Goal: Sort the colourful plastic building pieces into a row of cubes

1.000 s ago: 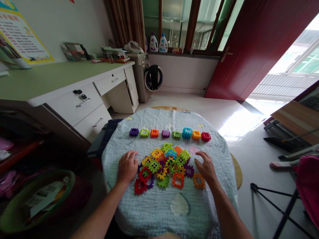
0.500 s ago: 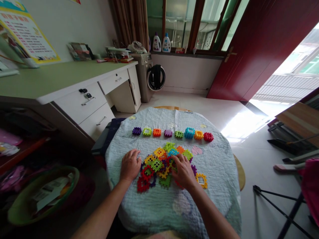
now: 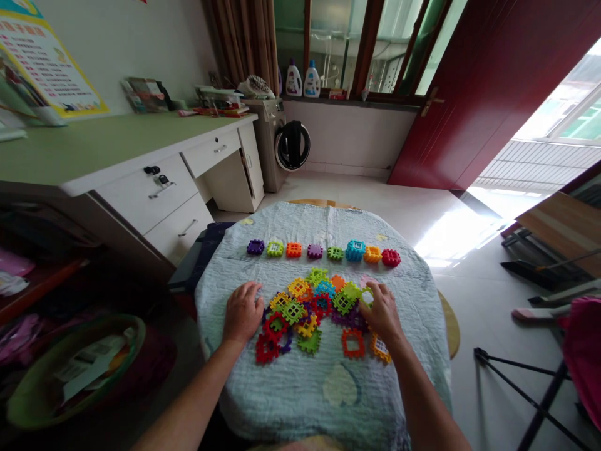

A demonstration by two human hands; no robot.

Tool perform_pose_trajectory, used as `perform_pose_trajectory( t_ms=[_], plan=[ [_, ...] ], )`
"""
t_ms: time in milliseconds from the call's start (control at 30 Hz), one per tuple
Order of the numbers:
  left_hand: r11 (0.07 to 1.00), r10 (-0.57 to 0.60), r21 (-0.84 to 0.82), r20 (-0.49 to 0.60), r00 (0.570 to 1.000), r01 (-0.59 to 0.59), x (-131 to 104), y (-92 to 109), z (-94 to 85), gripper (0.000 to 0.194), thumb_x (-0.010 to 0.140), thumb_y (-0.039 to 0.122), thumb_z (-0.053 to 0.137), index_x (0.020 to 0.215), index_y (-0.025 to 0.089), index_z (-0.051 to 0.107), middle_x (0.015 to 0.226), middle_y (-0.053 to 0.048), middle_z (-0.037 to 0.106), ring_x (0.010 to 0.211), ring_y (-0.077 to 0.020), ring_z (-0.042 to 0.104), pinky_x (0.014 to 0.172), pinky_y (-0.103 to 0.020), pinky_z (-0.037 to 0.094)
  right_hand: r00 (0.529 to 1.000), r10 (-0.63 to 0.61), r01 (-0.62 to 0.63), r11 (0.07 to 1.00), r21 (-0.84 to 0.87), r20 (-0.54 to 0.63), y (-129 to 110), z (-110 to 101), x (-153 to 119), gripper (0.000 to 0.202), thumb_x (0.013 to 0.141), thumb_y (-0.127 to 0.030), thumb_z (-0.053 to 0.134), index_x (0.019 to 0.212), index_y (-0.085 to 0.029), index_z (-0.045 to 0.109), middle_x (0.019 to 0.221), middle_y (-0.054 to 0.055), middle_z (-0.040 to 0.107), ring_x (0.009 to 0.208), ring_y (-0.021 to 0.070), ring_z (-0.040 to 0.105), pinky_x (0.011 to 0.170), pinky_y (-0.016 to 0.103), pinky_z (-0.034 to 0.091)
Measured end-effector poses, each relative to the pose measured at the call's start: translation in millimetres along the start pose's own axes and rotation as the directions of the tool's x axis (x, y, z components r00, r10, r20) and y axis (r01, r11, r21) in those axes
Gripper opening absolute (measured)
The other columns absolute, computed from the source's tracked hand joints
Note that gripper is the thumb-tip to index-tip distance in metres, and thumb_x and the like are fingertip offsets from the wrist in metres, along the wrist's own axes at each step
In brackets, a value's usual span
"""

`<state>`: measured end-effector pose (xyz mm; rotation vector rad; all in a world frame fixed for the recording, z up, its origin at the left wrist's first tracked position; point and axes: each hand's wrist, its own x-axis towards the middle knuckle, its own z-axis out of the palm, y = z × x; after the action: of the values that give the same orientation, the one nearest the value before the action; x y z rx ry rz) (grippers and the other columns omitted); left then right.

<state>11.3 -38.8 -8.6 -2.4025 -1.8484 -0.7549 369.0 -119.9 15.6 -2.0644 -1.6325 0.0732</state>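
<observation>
My left hand point(image 3: 244, 310) rests palm down on the cloth, fingers loosely out and holding nothing, beside the left edge of a pile of plastic building blocks. At the pile's right side, my right hand point(image 3: 384, 311) pinches a light green notched block point(image 3: 367, 297) between thumb and fingers. The heap mixes flat toothed pieces, among them a green window block point(image 3: 293, 311), a dark red block point(image 3: 267, 349) and a blue block point(image 3: 325, 288). An orange-red square frame point(image 3: 353, 343) lies left of my right wrist, and a yellow window block point(image 3: 380, 347) is partly covered by it.
Beyond the pile runs a row of blocks, from a purple block point(image 3: 256, 247) to a red block point(image 3: 391, 257). A pale blue cloth point(image 3: 300, 401) covers the round table. A desk point(image 3: 117, 141) stands left, a basket point(image 3: 19, 401) lower left, a black stand point(image 3: 511, 369) right.
My right hand has moved right from the middle of the pile to its right side, with a light green block in its fingers. The orange-red frame is now uncovered. My left hand stays put.
</observation>
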Motion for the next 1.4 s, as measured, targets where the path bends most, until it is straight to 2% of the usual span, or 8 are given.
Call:
perform_pose_trajectory(
  t_ms=[100, 200, 300, 433, 700, 1000, 1167, 1400],
  plan=[
    [1.0, 0.0, 0.003, 0.01, 1.0, 0.0, 0.3, 0.2, -0.2, 0.031, 0.085, 0.023, 0.046, 0.111, 0.017, 0.062, 0.12, -0.012, 0.062, 0.114, -0.0275, 0.054, 0.1, -0.043, 0.042, 0.995, 0.098, -0.1, 0.988, -0.115, -0.029, -5.5, -1.9, -4.0, 0.039, 0.076, -0.028, 0.058, 0.114, -0.021, 0.061, 0.12, 0.014, 0.057, 0.11, 0.0342, 0.05, 0.091, 0.052, 0.04],
    [1.0, -0.003, 0.009, 0.022, 1.0, 0.003, 0.5, 0.8, -0.9, 0.032, 0.085, 0.023, 0.046, 0.112, 0.015, 0.062, 0.12, -0.013, 0.061, 0.114, -0.0279, 0.054, 0.1, -0.044, 0.042, 0.996, -0.08, 0.082, 0.995, -0.055, 0.034, -30.8, -4.4, -7.8, 0.04, 0.077, -0.024, 0.059, 0.117, -0.026, 0.061, 0.128, 0.01, 0.055, 0.117, 0.0318, 0.047, 0.097, 0.05, 0.036],
    [1.0, -0.005, 0.012, 0.023, 1.0, 0.005, 0.3, 1.4, -1.4, 0.032, 0.085, 0.023, 0.046, 0.111, 0.016, 0.062, 0.12, -0.013, 0.061, 0.114, -0.0278, 0.054, 0.1, -0.043, 0.043, 0.927, -0.302, 0.292, 0.953, 0.077, 0.222, -63.0, -2.4, -10.4, 0.045, 0.076, -0.021, 0.061, 0.121, -0.03, 0.06, 0.126, 0.006, 0.057, 0.114, 0.0282, 0.047, 0.096, 0.044, 0.038],
    [1.0, -0.01, 0.013, 0.022, 1.0, 0.009, 0.1, 1.8, -1.8, 0.031, 0.085, 0.023, 0.046, 0.111, 0.017, 0.062, 0.12, -0.012, 0.062, 0.114, -0.0273, 0.055, 0.101, -0.043, 0.042, 0.906, -0.304, 0.298, 0.952, 0.066, 0.295, -88.7, 6.7, -11.6, 0.053, 0.072, -0.016, 0.063, 0.123, -0.029, 0.059, 0.123, 0.008, 0.057, 0.11, 0.0291, 0.047, 0.093, 0.043, 0.039],
    [1.0, -0.016, 0.001, 0.026, 1.0, 0.016, 0.2, 2.5, -2.4, 0.031, 0.084, 0.023, 0.047, 0.111, 0.017, 0.062, 0.121, -0.012, 0.062, 0.115, -0.0278, 0.054, 0.101, -0.044, 0.042, 0.95, -0.223, 0.206, 0.974, 0.1, 0.219, -64.5, 4.9, -4.6, 0.035, 0.072, -0.02, 0.064, 0.106, -0.022, 0.058, 0.106, 0.007, 0.058, 0.098, 0.0255, 0.05, 0.086, 0.038, 0.041],
    [1.0, -0.017, 0.004, 0.021, 1.0, 0.017, 0.1, 2.9, -2.4, 0.031, 0.085, 0.023, 0.047, 0.111, 0.018, 0.062, 0.12, -0.012, 0.061, 0.115, -0.0274, 0.055, 0.101, -0.043, 0.042, 0.986, -0.144, 0.141, 0.989, 0.046, 0.087, -49.3, 1.9, -2.1, 0.04, 0.08, -0.026, 0.062, 0.12, -0.023, 0.059, 0.118, 0.01, 0.057, 0.108, 0.0293, 0.049, 0.093, 0.046, 0.04],
    [1.0, -0.012, 0.006, 0.026, 1.0, 0.012, 0.6, 2.5, -2.3, 0.031, 0.084, 0.023, 0.047, 0.111, 0.017, 0.062, 0.121, -0.012, 0.061, 0.115, -0.0276, 0.054, 0.101, -0.043, 0.042, 0.919, -0.301, 0.289, 0.954, 0.086, 0.253, -80.0, 11.6, -13.3, 0.045, 0.079, -0.014, 0.057, 0.118, -0.035, 0.065, 0.138, 0.005, 0.048, 0.127, 0.0298, 0.038, 0.105, 0.048, 0.031],
    [1.0, -0.016, 0.016, 0.029, 0.999, 0.015, 0.4, 2.2, -2.5, 0.032, 0.085, 0.023, 0.048, 0.112, 0.015, 0.063, 0.121, -0.013, 0.062, 0.115, -0.0276, 0.054, 0.101, -0.044, 0.042, 0.846, -0.256, 0.284, 0.959, 0.013, 0.468, -104.2, 19.4, -17.8, 0.06, 0.074, -0.019, 0.06, 0.131, -0.037, 0.056, 0.158, -0.001, 0.026, 0.144, 0.0338, 0.012, 0.116, 0.051, 0.005]
  ],
)
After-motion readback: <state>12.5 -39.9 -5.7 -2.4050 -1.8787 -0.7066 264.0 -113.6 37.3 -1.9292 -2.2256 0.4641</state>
